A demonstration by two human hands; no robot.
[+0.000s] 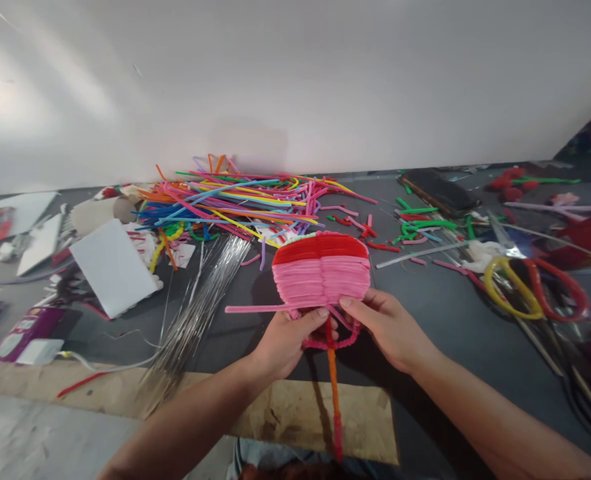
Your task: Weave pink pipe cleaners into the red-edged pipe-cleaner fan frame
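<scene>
Between my hands is a flat pipe-cleaner piece (321,272), wound in pink rows with a red band and a little pale green at its top edge. My left hand (286,341) pinches its lower edge, thumb in front. My right hand (388,325) grips the lower right edge with thumb and fingers. A loose pink pipe cleaner (258,309) sticks out to the left from under my thumbs. Below, a curved pink frame (343,342) and a wrapped orange-and-red stem (333,383) hang down. My fingertips behind the piece are partly hidden.
A heap of coloured pipe cleaners (235,200) lies behind the piece. Thin metal wires (200,313) are bundled at left, near a white card (113,267). At right lie scissors with yellow and red handles (558,290), a dark phone-like object (438,190) and green and red scraps (420,223).
</scene>
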